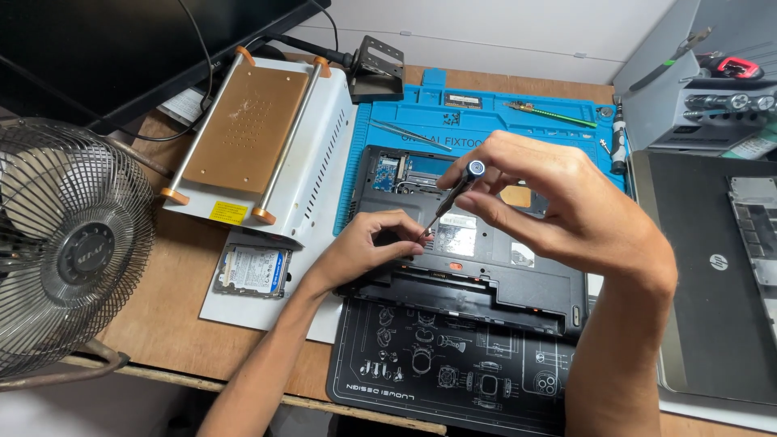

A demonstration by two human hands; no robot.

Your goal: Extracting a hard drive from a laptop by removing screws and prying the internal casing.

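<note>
Left grip (368,243) curled low on the black plastic laptop base (486,279), thumb and forefinger drawn together right at the tip of the slim dark precision screwdriver with a silver-blue cap (452,196); impossible to tell whether pinching the tip, a small screw, or merely touching. Right grip (558,202) closed on that screwdriver near its top, shaft slanting down and leftward onto the casing. Likely hazards, left to right: a loosened screw slipping from the left fingertips and rolling off toward the bare silver hard drive (252,271) lying on white paper just beside the laptop, or vanishing into the open battery bay; a slanted tip riding out of the screw head under pressure, rounding it or scratching the plastic; a slipped tip jabbing the left forefinger so close beside it; a skid further right onto the exposed blue circuit board (390,170) in the open hatch. As for looks: laptop base turned underside up, lying half on a blue silicone work mat (486,113) and half on a black printed mat (453,372) on the wooden surface (162,324), matte and dusty, one cover off at the top, battery bay empty along the near edge, pale stickers in the middle.
</note>
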